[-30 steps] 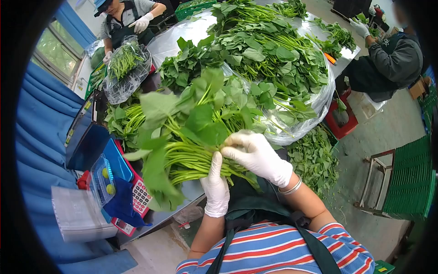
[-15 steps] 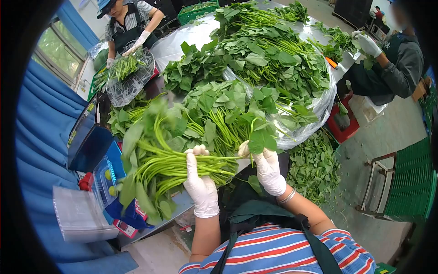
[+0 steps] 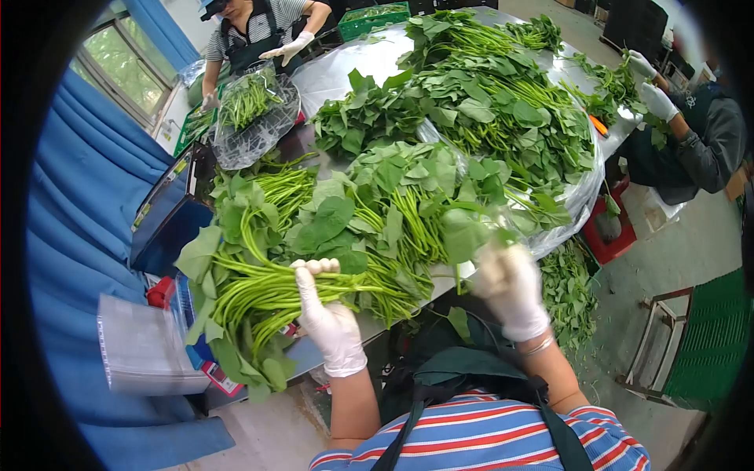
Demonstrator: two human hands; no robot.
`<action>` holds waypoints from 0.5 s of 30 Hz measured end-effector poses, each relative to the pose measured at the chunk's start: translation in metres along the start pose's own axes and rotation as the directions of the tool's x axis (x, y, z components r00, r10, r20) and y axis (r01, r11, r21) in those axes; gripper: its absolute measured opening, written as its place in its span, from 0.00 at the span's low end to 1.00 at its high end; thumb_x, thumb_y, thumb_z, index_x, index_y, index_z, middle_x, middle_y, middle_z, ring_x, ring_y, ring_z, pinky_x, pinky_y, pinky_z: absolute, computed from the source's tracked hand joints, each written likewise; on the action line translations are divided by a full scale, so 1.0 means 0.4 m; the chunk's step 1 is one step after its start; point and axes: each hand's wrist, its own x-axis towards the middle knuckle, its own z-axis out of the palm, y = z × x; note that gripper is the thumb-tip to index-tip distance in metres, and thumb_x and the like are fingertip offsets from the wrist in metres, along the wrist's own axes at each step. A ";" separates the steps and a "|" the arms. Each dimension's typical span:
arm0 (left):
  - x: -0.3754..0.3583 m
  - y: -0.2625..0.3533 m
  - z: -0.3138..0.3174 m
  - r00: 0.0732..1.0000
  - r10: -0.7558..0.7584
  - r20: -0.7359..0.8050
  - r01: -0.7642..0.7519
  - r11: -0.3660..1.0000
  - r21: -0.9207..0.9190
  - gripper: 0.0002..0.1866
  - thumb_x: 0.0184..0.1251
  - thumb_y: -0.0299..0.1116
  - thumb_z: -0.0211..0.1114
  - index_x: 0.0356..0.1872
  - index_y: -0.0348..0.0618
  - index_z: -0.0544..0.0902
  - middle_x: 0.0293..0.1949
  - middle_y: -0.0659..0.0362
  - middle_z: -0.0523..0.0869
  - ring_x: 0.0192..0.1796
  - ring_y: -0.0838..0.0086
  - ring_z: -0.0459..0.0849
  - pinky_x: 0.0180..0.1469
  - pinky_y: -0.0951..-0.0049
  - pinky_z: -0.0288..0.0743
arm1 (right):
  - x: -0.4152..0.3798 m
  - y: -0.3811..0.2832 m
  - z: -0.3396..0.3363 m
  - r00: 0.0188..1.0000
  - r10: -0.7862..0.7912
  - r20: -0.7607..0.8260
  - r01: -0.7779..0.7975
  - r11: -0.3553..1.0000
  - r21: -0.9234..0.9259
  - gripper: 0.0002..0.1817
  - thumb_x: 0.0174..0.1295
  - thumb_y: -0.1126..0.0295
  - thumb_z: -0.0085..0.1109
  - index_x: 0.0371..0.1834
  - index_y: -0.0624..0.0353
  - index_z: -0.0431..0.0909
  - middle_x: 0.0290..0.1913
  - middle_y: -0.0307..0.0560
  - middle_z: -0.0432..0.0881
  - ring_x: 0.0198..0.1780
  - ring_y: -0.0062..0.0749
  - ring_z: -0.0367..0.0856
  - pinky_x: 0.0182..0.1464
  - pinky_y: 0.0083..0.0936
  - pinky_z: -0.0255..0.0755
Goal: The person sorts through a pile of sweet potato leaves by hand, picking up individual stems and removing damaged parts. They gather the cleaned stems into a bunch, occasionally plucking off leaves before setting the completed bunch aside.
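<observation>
My left hand [image 3: 331, 330], in a white glove, is closed around a bunch of leafy greens [image 3: 255, 294]. The long green stems run sideways through its fingers, with the broad leaves hanging at the left end. To the right, my gloved right hand [image 3: 514, 292] is smeared by motion, its fingers curled up near a stem with a broad green leaf [image 3: 465, 235]. Behind both hands lies a big pile of the same greens [image 3: 408, 173] on the table. Some cut stem ends lie just right of my left hand.
One co-worker [image 3: 255, 39] handles greens in a clear plastic bag [image 3: 255, 129] at the back left. Another co-worker [image 3: 699, 133] holds greens at the right. A red stool [image 3: 616, 235], fallen leaves [image 3: 569, 290] and a green crate [image 3: 707, 337] stand or lie right. A clear plastic container [image 3: 145, 345] is left.
My right hand has moved right, away from the left hand, with the leafy stem. My left hand and its bunch have shifted slightly left. The back-left co-worker's hand has lifted off the bag.
</observation>
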 end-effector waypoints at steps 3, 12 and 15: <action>-0.010 0.019 -0.013 0.999 0.024 0.027 -0.026 0.998 0.064 0.09 0.68 0.34 0.54 0.43 0.41 0.73 0.33 0.62 0.76 0.39 0.76 0.75 0.51 0.70 0.73 | 0.058 -0.098 -0.097 0.714 -0.433 -0.550 0.654 0.691 0.306 0.26 0.66 0.49 0.41 0.50 0.64 0.66 0.43 0.52 0.73 0.46 0.34 0.74 0.46 0.29 0.71; -0.018 -0.030 0.002 0.997 0.040 0.061 -0.051 0.983 0.178 0.08 0.68 0.32 0.53 0.42 0.39 0.72 0.31 0.61 0.73 0.35 0.75 0.72 0.48 0.69 0.69 | 0.068 0.051 -0.020 0.982 -0.040 -0.187 -0.055 0.876 -0.478 0.15 0.65 0.61 0.49 0.37 0.63 0.76 0.29 0.40 0.79 0.26 0.22 0.75 0.29 0.18 0.70; -0.030 -0.022 0.013 0.995 0.074 0.064 -0.090 0.945 0.313 0.08 0.68 0.32 0.53 0.41 0.39 0.71 0.30 0.61 0.72 0.35 0.74 0.70 0.49 0.68 0.68 | 0.133 0.127 0.013 0.869 -0.470 0.157 0.287 0.220 -0.932 0.13 0.59 0.59 0.56 0.36 0.58 0.76 0.27 0.46 0.79 0.27 0.36 0.78 0.29 0.26 0.71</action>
